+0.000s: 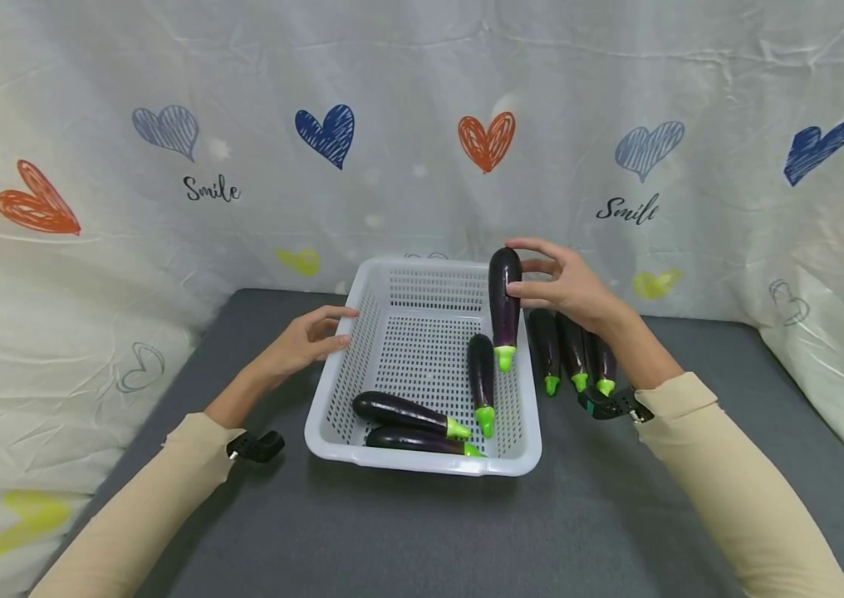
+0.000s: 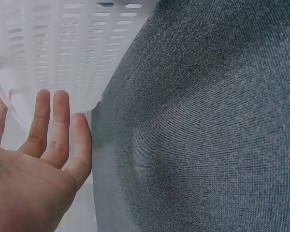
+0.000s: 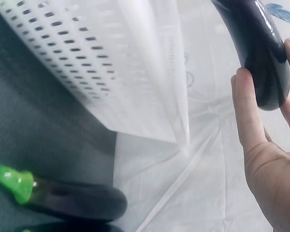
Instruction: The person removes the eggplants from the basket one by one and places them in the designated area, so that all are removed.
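In the head view, my right hand (image 1: 567,286) pinches an eggplant (image 1: 504,299) between thumb and fingers over the right rim of a white perforated basket (image 1: 422,467), its green stem end pointing down. Its rounded end sits between my fingers (image 3: 251,106) in the right wrist view. My left hand (image 1: 306,339) is at the basket's left rim with relaxed fingers; beside the basket wall (image 2: 72,53) its fingers (image 2: 60,125) look nearly straight. Inside the basket lie an upright-lying eggplant (image 1: 481,378) at the right and two crosswise ones (image 1: 403,411) near the front.
Several eggplants (image 1: 545,340) lie side by side on the dark grey table (image 1: 422,540), right of the basket and partly under my right hand. A white curtain (image 1: 407,83) with printed hearts hangs behind the table.
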Action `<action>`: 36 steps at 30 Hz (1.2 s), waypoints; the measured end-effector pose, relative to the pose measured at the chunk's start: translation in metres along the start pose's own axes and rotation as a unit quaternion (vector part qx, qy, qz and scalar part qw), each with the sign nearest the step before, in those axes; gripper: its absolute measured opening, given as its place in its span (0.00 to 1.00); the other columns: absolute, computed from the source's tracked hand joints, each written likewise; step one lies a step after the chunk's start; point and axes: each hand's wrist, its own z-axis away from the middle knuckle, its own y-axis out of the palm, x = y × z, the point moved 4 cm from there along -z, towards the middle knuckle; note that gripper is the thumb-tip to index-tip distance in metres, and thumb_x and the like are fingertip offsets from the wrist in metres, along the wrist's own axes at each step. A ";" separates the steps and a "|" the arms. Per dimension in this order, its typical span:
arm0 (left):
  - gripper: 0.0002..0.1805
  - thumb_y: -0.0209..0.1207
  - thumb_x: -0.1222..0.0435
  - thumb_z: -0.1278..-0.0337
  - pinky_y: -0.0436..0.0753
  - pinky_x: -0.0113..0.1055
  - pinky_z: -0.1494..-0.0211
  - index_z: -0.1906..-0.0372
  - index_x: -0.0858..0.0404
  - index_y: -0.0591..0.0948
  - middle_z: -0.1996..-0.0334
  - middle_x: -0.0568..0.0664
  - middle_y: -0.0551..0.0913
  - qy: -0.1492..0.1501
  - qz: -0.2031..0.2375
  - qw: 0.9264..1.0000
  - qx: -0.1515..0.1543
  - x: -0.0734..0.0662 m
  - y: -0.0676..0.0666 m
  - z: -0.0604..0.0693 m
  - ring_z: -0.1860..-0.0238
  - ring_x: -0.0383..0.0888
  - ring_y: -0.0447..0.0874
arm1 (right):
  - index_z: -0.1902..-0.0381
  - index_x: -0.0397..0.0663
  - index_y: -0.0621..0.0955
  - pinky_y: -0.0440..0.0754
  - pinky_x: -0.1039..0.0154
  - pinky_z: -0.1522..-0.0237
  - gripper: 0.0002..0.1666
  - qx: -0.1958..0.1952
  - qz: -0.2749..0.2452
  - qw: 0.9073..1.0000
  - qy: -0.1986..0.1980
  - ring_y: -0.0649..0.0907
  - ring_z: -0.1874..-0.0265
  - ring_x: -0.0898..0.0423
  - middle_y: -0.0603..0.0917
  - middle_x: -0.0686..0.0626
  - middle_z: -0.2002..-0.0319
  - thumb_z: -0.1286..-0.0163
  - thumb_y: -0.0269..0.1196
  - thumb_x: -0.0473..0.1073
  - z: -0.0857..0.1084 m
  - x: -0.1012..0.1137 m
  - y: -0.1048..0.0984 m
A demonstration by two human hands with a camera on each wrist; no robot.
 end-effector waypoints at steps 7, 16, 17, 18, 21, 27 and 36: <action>0.28 0.61 0.63 0.27 0.81 0.52 0.50 0.27 0.57 0.70 0.40 0.63 0.74 -0.007 0.000 1.000 -0.002 0.000 0.000 0.000 0.46 0.58 0.79 | 0.25 0.53 0.70 0.82 0.51 0.48 0.39 -0.002 0.016 1.000 -0.004 0.79 0.44 0.43 0.70 0.38 0.34 0.31 0.69 0.33 0.012 -0.003 -0.012; 0.27 0.60 0.64 0.27 0.82 0.51 0.50 0.27 0.57 0.70 0.41 0.63 0.75 -0.006 0.006 1.000 -0.002 0.003 0.000 0.000 0.47 0.58 0.80 | 0.25 0.53 0.70 0.83 0.54 0.50 0.39 -0.017 0.023 1.000 -0.010 0.80 0.45 0.45 0.68 0.39 0.33 0.31 0.68 0.31 0.030 -0.009 -0.029; 0.27 0.60 0.63 0.27 0.82 0.51 0.50 0.27 0.56 0.70 0.41 0.63 0.75 -0.005 0.006 1.000 -0.003 0.003 0.000 0.000 0.47 0.58 0.80 | 0.25 0.53 0.70 0.83 0.54 0.50 0.39 -0.018 0.023 1.000 -0.010 0.80 0.45 0.46 0.69 0.38 0.34 0.31 0.68 0.30 0.032 -0.009 -0.031; 0.27 0.60 0.63 0.27 0.82 0.51 0.50 0.27 0.56 0.70 0.41 0.62 0.75 -0.004 0.006 1.000 -0.003 0.003 -0.001 0.000 0.47 0.58 0.80 | 0.25 0.52 0.70 0.83 0.54 0.50 0.39 -0.021 0.021 1.000 -0.010 0.81 0.46 0.46 0.69 0.38 0.35 0.31 0.67 0.29 0.035 -0.010 -0.034; 0.27 0.61 0.63 0.26 0.82 0.51 0.50 0.27 0.56 0.70 0.41 0.62 0.76 -0.002 0.009 1.000 -0.003 0.004 -0.001 0.000 0.46 0.58 0.80 | 0.25 0.50 0.68 0.83 0.55 0.51 0.39 -0.026 0.016 0.999 -0.010 0.82 0.48 0.47 0.69 0.37 0.35 0.31 0.67 0.28 0.040 -0.011 -0.041; 0.27 0.60 0.64 0.27 0.82 0.51 0.51 0.27 0.57 0.70 0.42 0.64 0.76 0.000 0.014 1.000 0.001 0.004 0.000 -0.001 0.47 0.59 0.80 | 0.25 0.47 0.68 0.84 0.58 0.52 0.39 -0.033 -0.001 0.999 -0.021 0.83 0.51 0.51 0.71 0.38 0.38 0.30 0.64 0.25 0.054 -0.013 -0.056; 0.27 0.61 0.63 0.27 0.82 0.51 0.51 0.27 0.58 0.70 0.42 0.64 0.75 0.000 0.012 1.000 0.002 0.001 0.000 -0.001 0.47 0.59 0.80 | 0.24 0.50 0.68 0.83 0.60 0.53 0.38 -0.054 0.026 0.998 -0.003 0.82 0.51 0.52 0.70 0.38 0.39 0.29 0.63 0.26 0.077 -0.018 -0.078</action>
